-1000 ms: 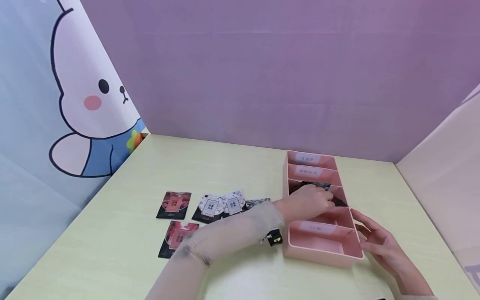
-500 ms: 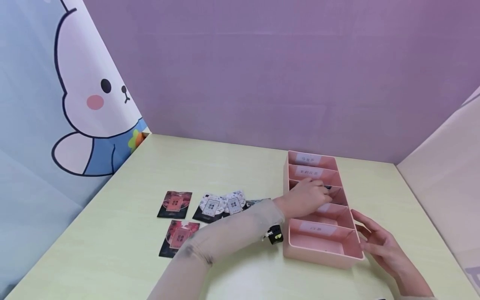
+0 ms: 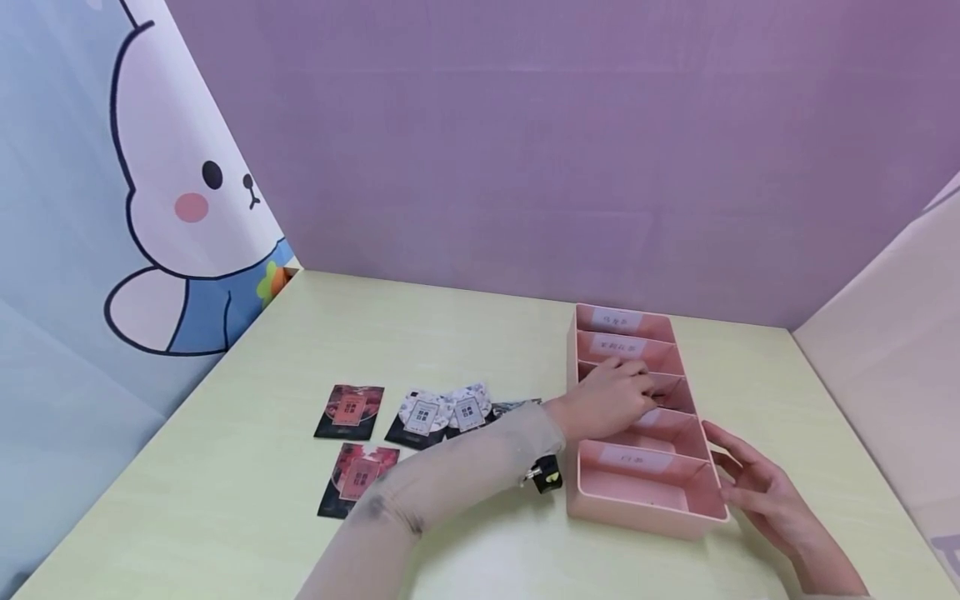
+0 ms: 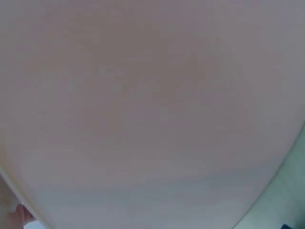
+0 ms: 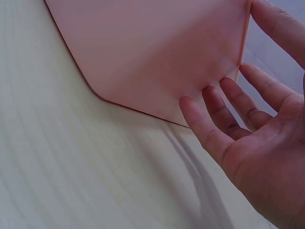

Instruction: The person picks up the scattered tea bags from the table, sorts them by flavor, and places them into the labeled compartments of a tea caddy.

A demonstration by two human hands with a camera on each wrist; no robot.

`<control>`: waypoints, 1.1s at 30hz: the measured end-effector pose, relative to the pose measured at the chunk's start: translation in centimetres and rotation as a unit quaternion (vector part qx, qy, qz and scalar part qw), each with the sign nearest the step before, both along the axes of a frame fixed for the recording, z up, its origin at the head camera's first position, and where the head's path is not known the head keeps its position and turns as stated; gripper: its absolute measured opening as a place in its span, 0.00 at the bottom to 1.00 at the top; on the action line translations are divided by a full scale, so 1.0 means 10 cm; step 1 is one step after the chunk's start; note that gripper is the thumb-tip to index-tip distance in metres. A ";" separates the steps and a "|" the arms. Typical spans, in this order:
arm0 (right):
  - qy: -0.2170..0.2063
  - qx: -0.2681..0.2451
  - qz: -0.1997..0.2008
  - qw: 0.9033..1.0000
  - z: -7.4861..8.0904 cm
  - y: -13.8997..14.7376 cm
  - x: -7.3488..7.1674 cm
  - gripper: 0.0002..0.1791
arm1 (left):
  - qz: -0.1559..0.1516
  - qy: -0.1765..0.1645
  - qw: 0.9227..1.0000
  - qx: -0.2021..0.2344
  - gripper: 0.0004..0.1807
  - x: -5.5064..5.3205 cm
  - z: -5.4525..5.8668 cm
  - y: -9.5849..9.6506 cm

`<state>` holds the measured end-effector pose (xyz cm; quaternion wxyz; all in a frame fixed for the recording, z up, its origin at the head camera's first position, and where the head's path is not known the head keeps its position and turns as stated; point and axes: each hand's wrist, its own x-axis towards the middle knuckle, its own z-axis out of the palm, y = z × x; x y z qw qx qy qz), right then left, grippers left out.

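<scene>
A long pink divided box (image 3: 630,518) stands on the right of the table, with white labels on several dividers. My left hand (image 3: 609,398) reaches over its left wall, fingers bent down into the middle compartment. The fingertips are hidden there, so I cannot tell whether they hold anything. In the left wrist view the box's pale wall (image 4: 152,95) fills most of the picture. Beside the right wall is my right hand (image 3: 776,500), fingers spread and relaxed. The right wrist view shows its fingertips (image 5: 188,102) against the outer face of the pink wall (image 5: 143,57).
Left of the box lie flat sachets: a red-and-black one (image 3: 349,412), another red one (image 3: 358,477) nearer me, and two white-and-black ones (image 3: 422,417). A grey patterned sachet (image 3: 516,405) is partly covered by my left sleeve. A purple backdrop (image 3: 480,150) closes off the table's far edge.
A dark sachet showing above the middle compartment has sunk out of sight under my left hand, which shifted slightly back and left. My right hand keeps its place at the box.
</scene>
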<state>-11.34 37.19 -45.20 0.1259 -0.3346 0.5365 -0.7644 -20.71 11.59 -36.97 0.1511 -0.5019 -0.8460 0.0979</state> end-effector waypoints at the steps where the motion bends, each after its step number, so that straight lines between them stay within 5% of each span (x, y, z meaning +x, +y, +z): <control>1: 0.001 0.002 -0.002 1.000 0.00 0.00 0.00 0.40 | 0.001 -0.001 1.000 -0.001 0.15 0.00 0.00 0.00; 13: -0.002 0.000 -0.003 1.000 0.01 -0.01 0.00 0.39 | 0.009 -0.003 1.000 0.019 0.29 -0.13 0.02 -0.31; 33: 0.003 -0.006 0.001 1.000 -0.01 -0.01 -0.01 0.39 | 0.028 -0.028 0.997 0.072 0.33 -0.24 -0.01 -0.96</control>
